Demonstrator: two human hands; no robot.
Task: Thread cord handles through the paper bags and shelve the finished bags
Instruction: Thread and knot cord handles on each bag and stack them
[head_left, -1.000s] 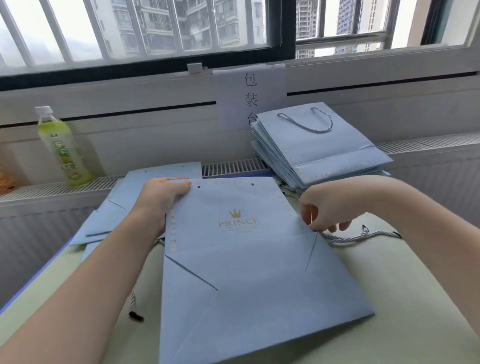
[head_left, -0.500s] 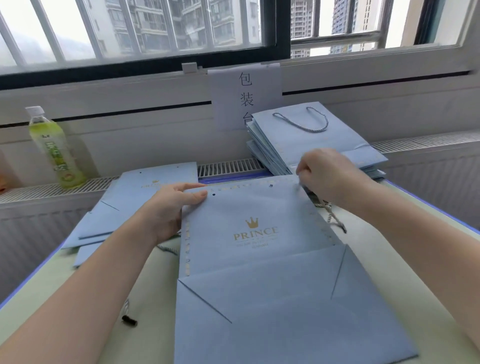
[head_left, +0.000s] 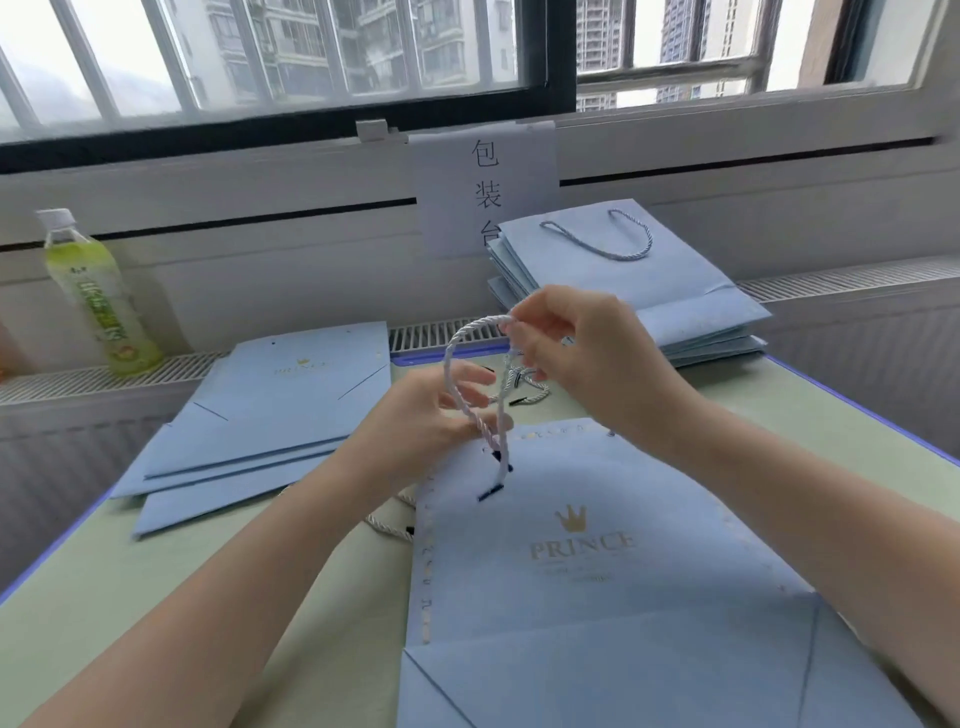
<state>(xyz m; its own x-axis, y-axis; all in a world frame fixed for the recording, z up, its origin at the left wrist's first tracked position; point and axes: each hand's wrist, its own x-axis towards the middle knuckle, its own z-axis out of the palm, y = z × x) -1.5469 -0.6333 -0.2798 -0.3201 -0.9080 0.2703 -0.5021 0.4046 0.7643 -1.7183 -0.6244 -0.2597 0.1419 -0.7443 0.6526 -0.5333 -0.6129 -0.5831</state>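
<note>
White cord (head_left: 451, 358) looped above blue paper bag (head_left: 597, 571) on bench (head_left: 156, 597): pinched high by right hand (head_left: 571, 348), low by left hand (head_left: 421, 421).

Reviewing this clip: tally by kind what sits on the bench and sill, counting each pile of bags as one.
Bag being worked on: 1
Piles of blue bags: 2, left pile, right pile
Cord held in both hands: 1
Loose cords on the table: at least 2, exact count unclear
Drink bottle: 1
Total: at least 7

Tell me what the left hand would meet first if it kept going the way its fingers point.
Probably the right hand: the left hand fingers point up-right toward it, with only the looped cord between them. Depth is unclear.
</note>
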